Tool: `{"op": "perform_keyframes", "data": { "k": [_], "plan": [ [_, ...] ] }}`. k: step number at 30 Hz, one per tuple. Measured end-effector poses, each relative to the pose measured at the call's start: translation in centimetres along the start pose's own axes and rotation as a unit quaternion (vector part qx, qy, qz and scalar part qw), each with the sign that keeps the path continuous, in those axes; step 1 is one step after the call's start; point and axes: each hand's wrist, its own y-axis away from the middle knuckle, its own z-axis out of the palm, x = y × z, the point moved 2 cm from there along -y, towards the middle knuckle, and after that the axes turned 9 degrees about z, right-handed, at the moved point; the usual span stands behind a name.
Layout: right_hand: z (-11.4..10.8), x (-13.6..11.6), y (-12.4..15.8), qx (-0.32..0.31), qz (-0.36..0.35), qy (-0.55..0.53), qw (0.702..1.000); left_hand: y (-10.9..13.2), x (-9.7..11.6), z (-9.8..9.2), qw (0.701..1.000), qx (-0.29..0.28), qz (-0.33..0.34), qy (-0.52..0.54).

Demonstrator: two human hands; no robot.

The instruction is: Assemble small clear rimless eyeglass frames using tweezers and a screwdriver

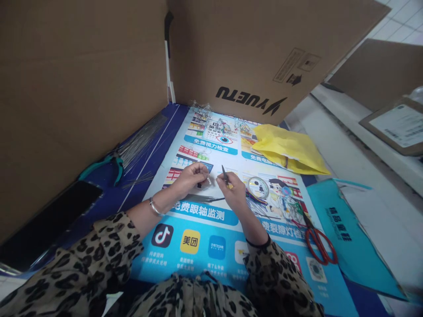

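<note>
My left hand point(193, 177), a bracelet at its wrist, pinches a small silvery twisted piece of wire point(209, 180) between thumb and fingers. Close by on the right, my right hand point(233, 189) is closed around a slim dark pointed tool point(224, 175), its tip up; its exact kind does not show. A narrow gap separates the hands. Under them lies a printed poster point(208, 231). Thin grey wires point(201, 199) rest below my left hand. A roll of tape point(258, 188) sits right of my right hand, with dark coloured wires point(257, 203) beside it.
Cardboard panels point(231, 53) stand behind and left. Teal-handled pliers point(119, 169), a bundle of straight wires point(142, 141) and a black flat object point(56, 220) lie left. Right are a yellow bag point(291, 147), red-handled scissors point(320, 246) and a teal bag point(350, 237). Tangled wire pieces point(221, 123) lie at the back.
</note>
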Motion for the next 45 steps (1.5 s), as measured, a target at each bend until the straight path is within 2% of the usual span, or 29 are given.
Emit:
{"op": "perform_keyframes", "data": {
  "k": [12,19,24,35,40,45],
  "plan": [
    [0.1,0.3,-0.3,-0.069,0.013,0.045,0.997,-0.1,-0.4,0.0,1.0,-0.017,0.022,-0.007],
    [0.2,0.3,-0.3,-0.078,-0.002,0.07,0.995,-0.2,-0.5,0.0,1.0,-0.025,0.017,-0.009],
    [-0.2,0.6,-0.5,-0.056,-0.007,0.119,0.991,-0.3,-0.4,0.0,1.0,-0.024,0.011,-0.01],
    [-0.8,1.1,-0.6,-0.088,-0.061,0.335,0.936,-0.3,-0.4,0.2,1.0,-0.01,0.013,0.013],
    [-1.1,0.8,-0.5,-0.098,-0.056,0.374,0.921,-0.3,-0.2,0.2,1.0,-0.01,0.007,0.006],
    [-1.4,0.9,-0.5,-0.084,-0.056,0.378,0.92,-0.3,-0.2,0.2,1.0,-0.012,0.007,0.006]
  ]
}}
